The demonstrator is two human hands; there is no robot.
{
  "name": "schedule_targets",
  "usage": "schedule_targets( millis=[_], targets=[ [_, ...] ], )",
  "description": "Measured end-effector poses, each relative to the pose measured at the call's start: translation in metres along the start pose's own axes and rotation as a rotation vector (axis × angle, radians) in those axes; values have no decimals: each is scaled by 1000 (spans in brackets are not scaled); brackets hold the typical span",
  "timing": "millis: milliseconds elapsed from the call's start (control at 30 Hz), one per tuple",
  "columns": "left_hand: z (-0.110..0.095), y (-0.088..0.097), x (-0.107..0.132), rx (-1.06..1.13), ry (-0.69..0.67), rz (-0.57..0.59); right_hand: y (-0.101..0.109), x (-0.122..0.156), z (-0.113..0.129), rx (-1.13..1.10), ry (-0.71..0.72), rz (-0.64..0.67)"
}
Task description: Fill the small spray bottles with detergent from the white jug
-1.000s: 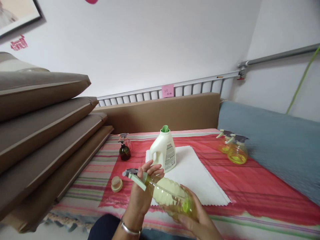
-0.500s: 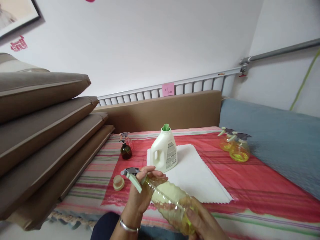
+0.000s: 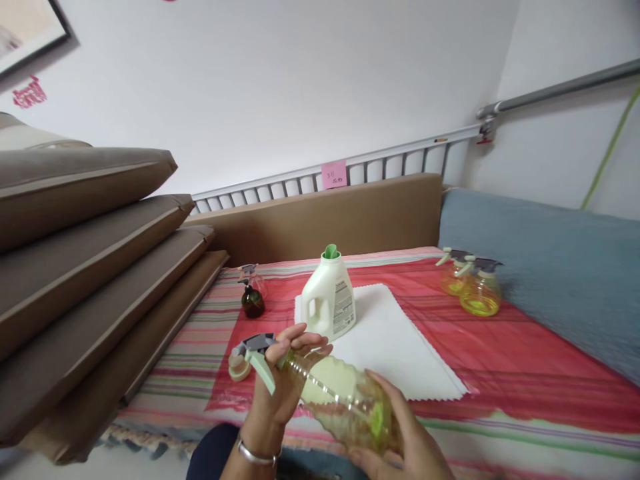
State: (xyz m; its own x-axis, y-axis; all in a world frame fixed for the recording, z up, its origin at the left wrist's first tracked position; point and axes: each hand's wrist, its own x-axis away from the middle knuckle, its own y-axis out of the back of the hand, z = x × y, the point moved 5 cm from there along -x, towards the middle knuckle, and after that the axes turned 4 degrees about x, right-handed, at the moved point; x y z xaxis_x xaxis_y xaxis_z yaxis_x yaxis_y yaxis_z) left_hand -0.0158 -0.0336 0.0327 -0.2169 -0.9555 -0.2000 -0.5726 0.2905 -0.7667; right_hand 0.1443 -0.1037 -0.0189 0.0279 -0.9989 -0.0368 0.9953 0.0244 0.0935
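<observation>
A clear spray bottle [image 3: 345,402] with yellow liquid near its base lies tilted in front of me, its grey and pale-green trigger head [image 3: 260,350] pointing left. My left hand [image 3: 285,383] supports it at the neck, fingers partly stretched behind it. Round the base is my right hand [image 3: 407,433], closed on the bottle's lower end. Just beyond stands a white detergent jug [image 3: 323,300] with a green spout, on a white scalloped-edge sheet [image 3: 395,340]. A pale round cap [image 3: 239,368] rests left of the sheet, partly behind the trigger head.
Two spray bottles with yellow liquid [image 3: 480,293] stand at the right, near a blue-grey cushion [image 3: 540,260]. A dark pump bottle [image 3: 253,302] and a clear pinkish bottle [image 3: 261,283] are at the back left. Stacked brown cushions [image 3: 90,287] rise on the left.
The spray bottle has turned slightly in my hands, its trigger head shifting a little left. My right hand has moved its grip around the base, and the liquid has shifted.
</observation>
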Motion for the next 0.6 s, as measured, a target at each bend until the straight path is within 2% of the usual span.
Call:
schedule_targets(
  millis=[133,200,267,367,433,600],
  targets=[
    [7,-6,2,-16,38,42,-22,5,-10,-495,-417,386],
    [8,-7,2,-37,-1,29,-28,7,-14,-652,-529,459],
    [7,-2,1,-64,-70,-33,-31,5,-20,-704,-489,449],
    [4,5,0,-90,-134,-129,-28,-3,-31,-678,-240,249],
    [3,6,0,-95,-130,-136,-30,-6,-37,-649,-179,218],
    [5,0,0,-105,-61,-74,-51,0,-47,-909,-498,537]
  ],
)
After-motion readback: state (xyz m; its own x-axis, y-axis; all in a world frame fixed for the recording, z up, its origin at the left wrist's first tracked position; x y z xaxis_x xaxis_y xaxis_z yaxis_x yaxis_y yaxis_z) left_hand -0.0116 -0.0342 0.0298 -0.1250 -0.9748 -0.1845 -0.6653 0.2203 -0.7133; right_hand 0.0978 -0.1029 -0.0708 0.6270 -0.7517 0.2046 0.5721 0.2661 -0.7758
